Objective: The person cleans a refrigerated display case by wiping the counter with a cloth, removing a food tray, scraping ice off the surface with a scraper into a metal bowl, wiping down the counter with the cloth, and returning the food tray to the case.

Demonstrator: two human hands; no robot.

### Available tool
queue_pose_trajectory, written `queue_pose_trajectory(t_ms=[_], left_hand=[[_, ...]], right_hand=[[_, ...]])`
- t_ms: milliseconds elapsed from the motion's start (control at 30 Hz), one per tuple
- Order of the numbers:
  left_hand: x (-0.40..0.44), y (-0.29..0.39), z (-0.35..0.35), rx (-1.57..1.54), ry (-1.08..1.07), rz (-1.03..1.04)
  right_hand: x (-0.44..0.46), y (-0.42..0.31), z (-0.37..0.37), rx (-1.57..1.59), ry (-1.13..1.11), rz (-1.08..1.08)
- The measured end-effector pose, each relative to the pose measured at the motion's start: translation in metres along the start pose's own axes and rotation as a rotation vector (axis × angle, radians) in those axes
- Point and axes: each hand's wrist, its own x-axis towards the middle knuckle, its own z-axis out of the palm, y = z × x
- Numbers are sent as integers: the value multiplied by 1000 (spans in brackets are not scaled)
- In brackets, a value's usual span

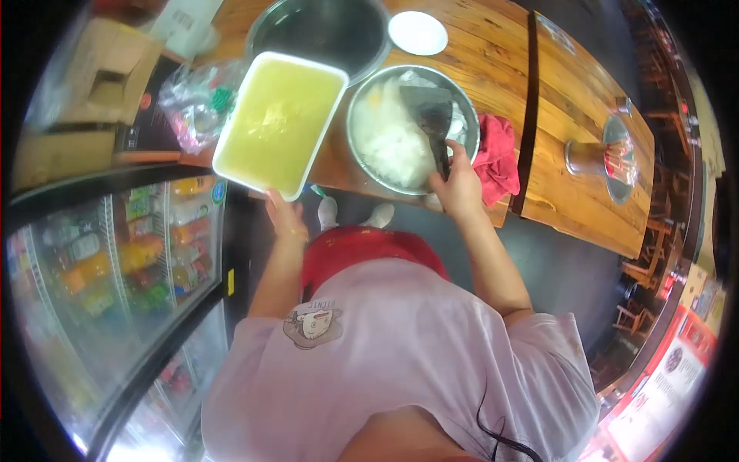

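"There's the white tray (319,132) with its yellow-green layer (281,123), left of the metal bowl (372,170), and the left hand (286,219) meets its near edge!"

"Is that grip closed?"

"Can't tell, it's partly hidden! If it only props that edge, a tilt could slop the layer out."

"The right hand's (462,189) grip is closed on a dark-bladed tool (433,115) in the bowl; too hard a shove might push pale food (389,146) over the rim."

"Wooden table (493,54) here, red cloth (496,158) bunched beside the bowl, second table (566,173) to the right."

"And a drinks fridge (92,185) glowing at left!"
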Motion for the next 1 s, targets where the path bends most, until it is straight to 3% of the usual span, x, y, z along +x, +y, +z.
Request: queue_pose_trajectory(t_ms=[33,100,133,200,267,367,433,500,533,567,600,633,700,733,800,867,967,1000], left_hand=[[-15,-5,-4,30,8,-123],[-44,-13,-14,81,-372,-293],[-63,-8,-2,239,-433,-351],[-78,5,23,317,-720,-388],[-80,14,51,283,-729,-251],[-66,15,109,213,-761,-230],[-34,9,128,207,-952,-273],[-20,12,138,378,-976,-154],[-11,15,142,359,-1041,-219],[0,16,146,421,-936,-245],[2,25,151,493,-964,-266],[32,22,140,660,-1231,131],[41,20,140,735,-1296,255],[27,35,147,705,-1098,-49],[-3,51,129,771,-1208,64],[-27,49,102,863,-1343,132],[-118,61,32,955,-1598,119],[-122,45,17,995,-1688,95]], right_hand=[[-1,5,-7,135,-21,38],[-11,8,-20,394,-12,35],[-19,6,-24,525,-1,48],[-39,3,-32,785,47,73],[-63,-3,-42,1039,-65,334],[-116,-6,-25,1106,62,433],[-161,-24,-16,1120,230,467],[-208,-35,21,1019,449,589],[-231,-49,30,937,584,676],[-257,-58,49,746,702,740],[-280,-74,60,763,800,817],[-302,-78,85,772,881,907],[-357,-94,142,585,1084,955],[-380,-118,145,926,1031,1183],[-430,-153,181,1199,1197,1245],[-477,-182,204,1081,1269,1438],[-551,-200,301,1038,1288,1637],[-571,-211,322,1168,1408,1642]])
